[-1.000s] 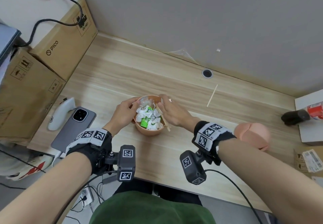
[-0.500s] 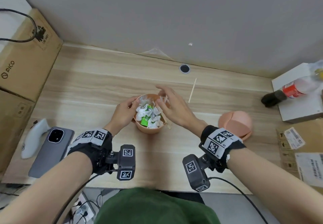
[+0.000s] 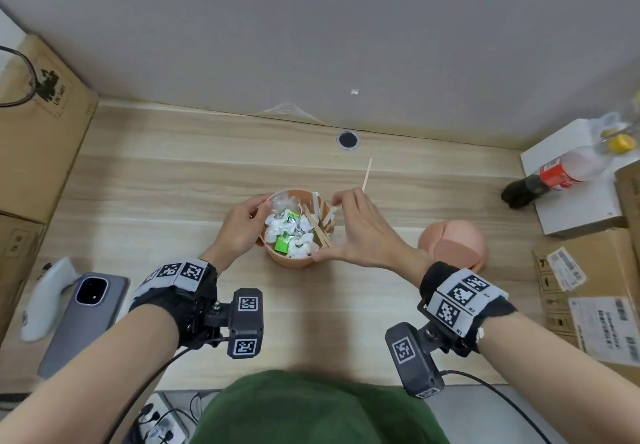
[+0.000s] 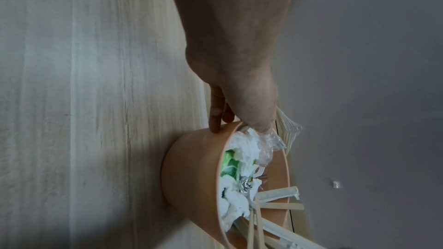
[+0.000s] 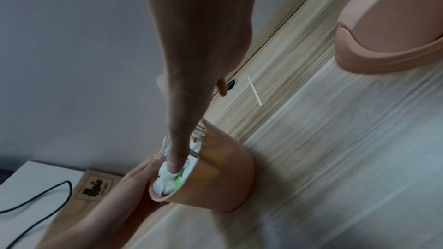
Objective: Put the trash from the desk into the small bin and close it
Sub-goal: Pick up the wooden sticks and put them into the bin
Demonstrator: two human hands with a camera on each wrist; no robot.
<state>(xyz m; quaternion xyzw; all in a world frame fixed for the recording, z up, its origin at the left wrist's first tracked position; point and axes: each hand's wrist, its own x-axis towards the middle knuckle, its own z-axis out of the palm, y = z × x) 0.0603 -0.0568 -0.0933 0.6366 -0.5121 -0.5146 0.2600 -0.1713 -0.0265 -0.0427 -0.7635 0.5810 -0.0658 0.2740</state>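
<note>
My left hand [image 3: 242, 227] grips the small bin [image 3: 294, 260] by its rim; my right hand [image 3: 360, 232] hovers spread, empty. I'd reach past for the stick [image 3: 367, 174] on the table [image 3: 173, 173], keeping the bin steady.

Lid [image 3: 452, 244] right of bin [image 3: 294, 261] — stick [image 3: 366, 174] behind, phone [image 3: 81, 319] left

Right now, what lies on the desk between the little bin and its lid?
Between the bin and the lid, the head view shows only the right hand over bare wood. The loose stick lies farther back.
</note>
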